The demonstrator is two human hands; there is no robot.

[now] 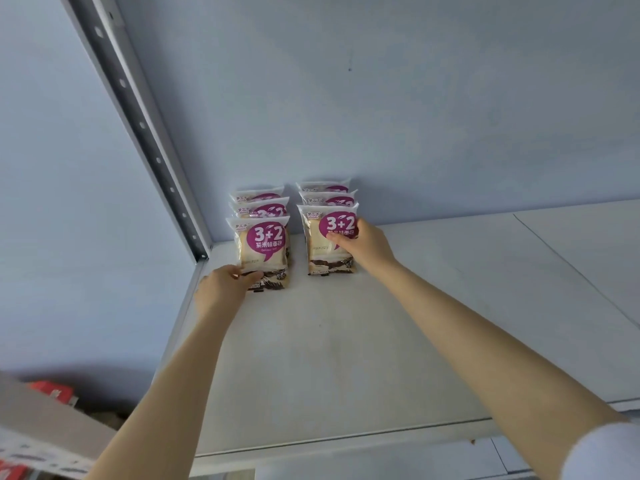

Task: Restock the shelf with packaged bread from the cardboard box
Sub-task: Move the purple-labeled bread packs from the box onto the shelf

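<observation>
Pale blue walls frame a white shelf (346, 341) where we see two short rows of packaged bread standing upright at the back left corner, three packets deep in each row, just beside a perforated metal upright (138, 109). Each packet carries a magenta speech-bubble label reading "3+2" above a dark printed band. We see the left hand (221, 285) reaching in from below, its grip closed on the lower left corner of the front left packet (265, 251), the fingers wrapping the bottom edge while the packet stands on the shelf. The right hand (367, 245) comes in from the right, thumb pressed across the face of the front right packet (322, 237) just below the label, the other fingers hidden behind the packet's right edge, so its grip is clamped on that packet as well. Both front packets sit directly ahead of the two others in their rows, touching or nearly touching them; a narrow gap of bare shelf separates the left row from the right. Both forearms are bare, and a white sleeve (606, 452) shows at the lower right corner. At the lower left we glimpse a brown cardboard flap (45, 424) and something red (52, 393) behind it, too blurred to identify.
</observation>
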